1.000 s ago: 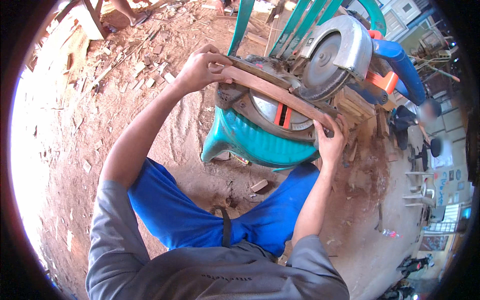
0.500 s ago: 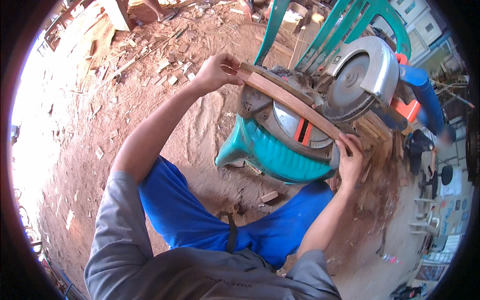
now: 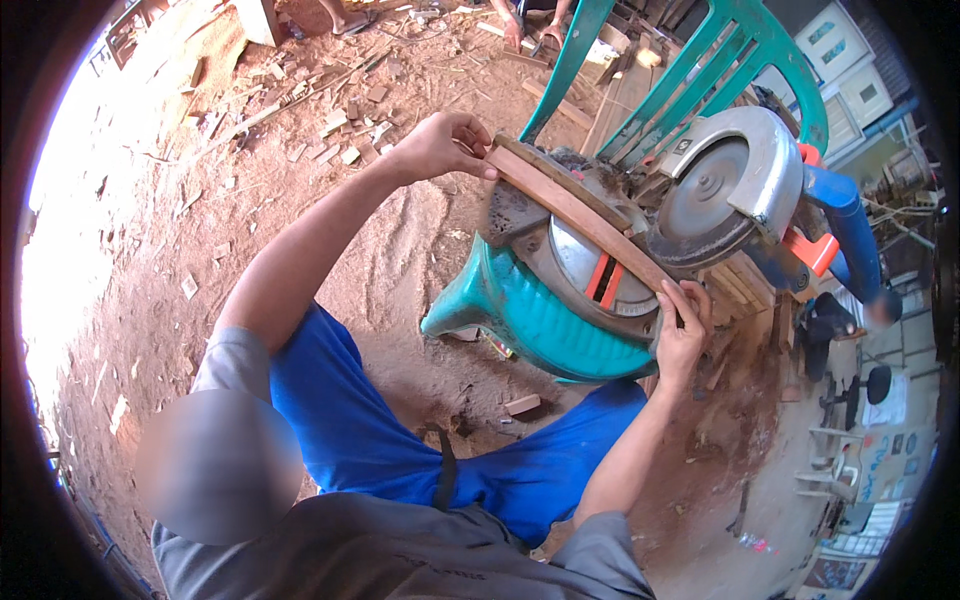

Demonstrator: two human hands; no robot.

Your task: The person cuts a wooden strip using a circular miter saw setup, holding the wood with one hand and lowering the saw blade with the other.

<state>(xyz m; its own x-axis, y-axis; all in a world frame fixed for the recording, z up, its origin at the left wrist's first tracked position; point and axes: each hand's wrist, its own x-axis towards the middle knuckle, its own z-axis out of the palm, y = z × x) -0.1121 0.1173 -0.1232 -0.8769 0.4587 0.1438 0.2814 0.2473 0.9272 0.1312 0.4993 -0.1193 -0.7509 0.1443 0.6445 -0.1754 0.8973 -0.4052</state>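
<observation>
The round blade (image 3: 705, 185) of a mitre saw (image 3: 765, 200) stands raised just beyond the work, with the slatted backrest (image 3: 690, 75) of a green plastic chair (image 3: 570, 320) behind it. The reddish wooden strip (image 3: 585, 215) lies slantwise along the saw's fence between the person's 2 hands: the left hand (image 3: 450, 148) narrows on its upper left end, the right hand (image 3: 685, 325) pinches its lower right end. The chair's seat bears the saw above brown ground (image 3: 210, 320) strewn with wood scraps (image 3: 340, 123), where another person's 2 hands (image 3: 513, 35) reach down.
</observation>
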